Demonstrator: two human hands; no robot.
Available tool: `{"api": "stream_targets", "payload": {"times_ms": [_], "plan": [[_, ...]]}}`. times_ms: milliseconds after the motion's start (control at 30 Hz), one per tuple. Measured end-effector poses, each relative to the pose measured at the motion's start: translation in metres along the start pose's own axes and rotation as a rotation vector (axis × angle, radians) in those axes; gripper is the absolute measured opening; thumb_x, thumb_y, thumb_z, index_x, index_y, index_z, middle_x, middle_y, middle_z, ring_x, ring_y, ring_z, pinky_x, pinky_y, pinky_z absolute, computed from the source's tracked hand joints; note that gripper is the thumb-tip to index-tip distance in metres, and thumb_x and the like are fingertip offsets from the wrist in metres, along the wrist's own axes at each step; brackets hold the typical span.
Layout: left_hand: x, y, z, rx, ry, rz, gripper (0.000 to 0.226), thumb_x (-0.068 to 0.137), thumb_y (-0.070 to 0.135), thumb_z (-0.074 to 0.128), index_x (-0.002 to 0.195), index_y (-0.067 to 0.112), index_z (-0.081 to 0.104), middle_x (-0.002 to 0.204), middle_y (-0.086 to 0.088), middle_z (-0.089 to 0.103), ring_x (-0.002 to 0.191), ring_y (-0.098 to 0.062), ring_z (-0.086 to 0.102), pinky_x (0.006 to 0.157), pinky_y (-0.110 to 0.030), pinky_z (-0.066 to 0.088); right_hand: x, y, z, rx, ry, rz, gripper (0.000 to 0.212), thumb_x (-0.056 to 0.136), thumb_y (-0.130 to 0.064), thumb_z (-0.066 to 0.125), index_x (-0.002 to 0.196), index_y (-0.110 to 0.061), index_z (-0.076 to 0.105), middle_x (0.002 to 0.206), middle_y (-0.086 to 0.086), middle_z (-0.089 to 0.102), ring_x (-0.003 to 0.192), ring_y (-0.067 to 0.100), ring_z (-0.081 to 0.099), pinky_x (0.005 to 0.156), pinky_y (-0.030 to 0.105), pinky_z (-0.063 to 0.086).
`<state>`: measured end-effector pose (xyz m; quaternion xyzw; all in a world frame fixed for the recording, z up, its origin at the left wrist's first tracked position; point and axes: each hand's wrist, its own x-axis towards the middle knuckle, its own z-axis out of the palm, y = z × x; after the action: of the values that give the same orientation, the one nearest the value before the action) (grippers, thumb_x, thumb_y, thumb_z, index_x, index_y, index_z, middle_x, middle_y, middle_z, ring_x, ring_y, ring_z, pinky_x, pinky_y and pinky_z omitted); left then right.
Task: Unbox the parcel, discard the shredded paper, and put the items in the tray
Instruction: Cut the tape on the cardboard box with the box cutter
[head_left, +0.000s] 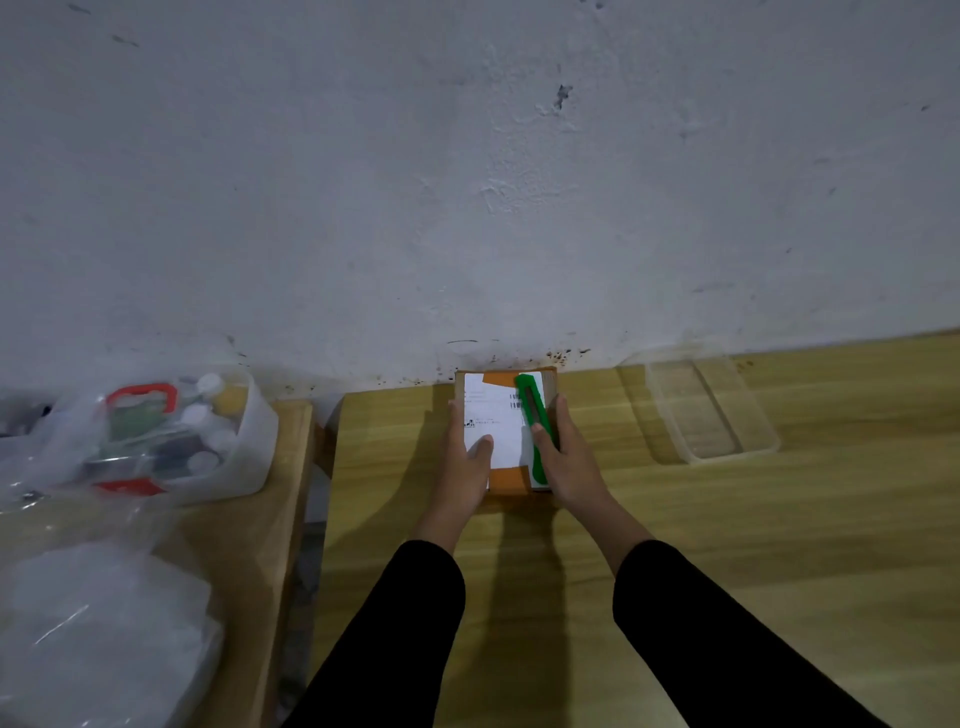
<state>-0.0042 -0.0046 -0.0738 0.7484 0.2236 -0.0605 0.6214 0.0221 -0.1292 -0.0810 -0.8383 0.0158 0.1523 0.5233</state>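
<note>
The parcel (501, 431) lies flat on the wooden bench (675, 519), its far end close against the wall (467, 182). It is sealed: orange tape (506, 480) runs along its top, and a white shipping label (491, 421) covers most of that face.

My left hand (467, 462) presses down on the near left part of the parcel, fingers spread flat over the label, grip apart and clamped on nothing. My right hand (563, 457) lies along the right edge of the parcel, its grip closed around a green box cutter (535, 421) that points away from me along the top face. Whether the blade is extended I cannot tell.

Step in hand, as I judge it: slit the tape. Procedure:
- Keep the left hand bearing down so the parcel does not slide toward the wall.
- Keep the left fingers clear of the cutting line; at present the thumb sits near the cutter.
- Cut shallow, through the tape only, so that the contents and the shredded paper beneath are not scored.
- Draw the cutter in one steady line along the seam.

The clear plastic tray (711, 410) stands empty to the right, well apart from the parcel. To the left, on a separate surface, sits a tub of assorted items (182, 431) among plastic bags (98, 639).
</note>
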Motion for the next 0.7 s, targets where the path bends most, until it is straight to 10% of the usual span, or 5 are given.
{"api": "stream_targets", "payload": {"times_ms": [333,700], "plan": [[-0.048,-0.016,0.009,0.028,0.006,-0.007,0.065,0.098,0.013,0.039,0.150,0.024,0.001,0.129,0.010,0.032,0.090,-0.002,0.043,0.049,0.001,0.038,-0.051,0.013,-0.003,-0.073,0.021,-0.019,0.061,0.098,-0.039,0.030,0.149,-0.022,0.000,0.152,0.007,0.028,0.130,0.027,0.040,0.103,0.046,0.042],[-0.126,-0.037,0.063,-0.019,0.118,-0.041,0.066,0.097,0.012,0.040,0.149,0.024,0.001,0.149,-0.001,0.033,0.119,-0.009,0.039,0.095,-0.025,0.035,-0.114,0.055,-0.047,-0.107,-0.080,-0.075,0.076,0.092,-0.048,0.042,0.149,-0.020,0.000,0.151,0.006,0.028,0.137,0.024,0.031,0.111,0.046,0.033]]}}
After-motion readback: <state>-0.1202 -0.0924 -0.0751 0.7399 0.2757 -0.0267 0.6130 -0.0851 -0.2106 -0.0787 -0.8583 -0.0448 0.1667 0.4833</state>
